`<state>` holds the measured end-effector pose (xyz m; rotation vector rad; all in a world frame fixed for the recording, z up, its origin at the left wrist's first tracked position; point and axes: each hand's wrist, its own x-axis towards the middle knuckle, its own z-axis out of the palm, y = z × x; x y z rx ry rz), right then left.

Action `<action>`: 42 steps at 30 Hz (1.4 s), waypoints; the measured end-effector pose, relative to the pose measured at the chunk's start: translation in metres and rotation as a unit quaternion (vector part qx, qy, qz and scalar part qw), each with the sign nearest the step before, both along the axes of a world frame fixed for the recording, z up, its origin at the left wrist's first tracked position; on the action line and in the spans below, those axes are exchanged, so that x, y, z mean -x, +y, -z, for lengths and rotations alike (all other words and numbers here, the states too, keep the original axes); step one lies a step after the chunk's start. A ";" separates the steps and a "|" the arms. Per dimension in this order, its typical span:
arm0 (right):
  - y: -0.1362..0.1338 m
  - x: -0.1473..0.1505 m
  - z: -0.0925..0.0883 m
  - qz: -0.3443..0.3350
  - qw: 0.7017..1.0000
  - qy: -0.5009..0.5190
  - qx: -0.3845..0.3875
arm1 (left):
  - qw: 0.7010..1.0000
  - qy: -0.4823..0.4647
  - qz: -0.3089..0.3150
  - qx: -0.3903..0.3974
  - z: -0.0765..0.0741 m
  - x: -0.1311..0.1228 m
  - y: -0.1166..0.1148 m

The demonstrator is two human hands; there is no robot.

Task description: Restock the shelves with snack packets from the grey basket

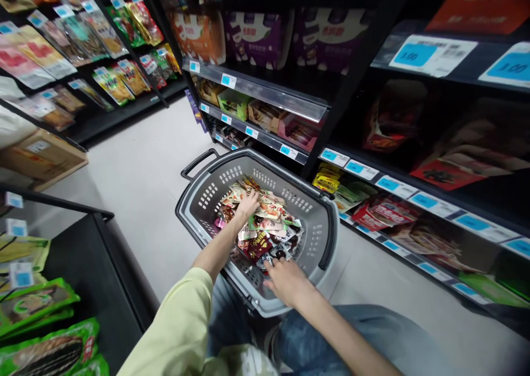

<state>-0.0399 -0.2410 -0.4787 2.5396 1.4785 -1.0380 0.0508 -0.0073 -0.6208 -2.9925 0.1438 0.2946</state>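
A grey shopping basket [318, 216] with perforated sides stands on the floor between my knees. Small snack packets [269, 207] in cream, red and green lie piled inside it. My left hand [248, 205] reaches into the pile, its fingers bent against a cream packet at the far side. Lower down, my right hand [286, 279] rests by the near part of the heap with fingers spread. Its fingertips touch or hover over black-and-white packets [281, 252], and I cannot tell which. Beside them lies a dark red packet [257, 244].
Shelves with boxed goods [259, 39] and price tags stand ahead and at right. Red packets [385, 213] fill a low shelf right of the basket. At left are a cardboard box [39, 152] and a black display stand [93, 265] with green bags. Pale floor [136, 149] runs between.
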 end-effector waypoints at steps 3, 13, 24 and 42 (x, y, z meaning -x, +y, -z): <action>0.000 0.000 0.001 0.002 1.000 -0.001 0.010 | 1.000 -0.003 -0.018 0.001 0.007 0.000 -0.002; -0.004 -0.001 0.007 0.012 1.000 -0.004 -0.006 | 0.999 -0.019 -0.046 -0.021 0.005 -0.001 0.003; -0.005 -0.009 -0.003 0.004 1.000 0.004 -0.017 | 0.996 0.041 -0.080 -0.019 -0.027 -0.002 0.013; -0.019 -0.084 -0.031 0.338 0.765 0.285 -0.468 | 0.851 0.239 0.027 0.466 -0.270 0.012 0.026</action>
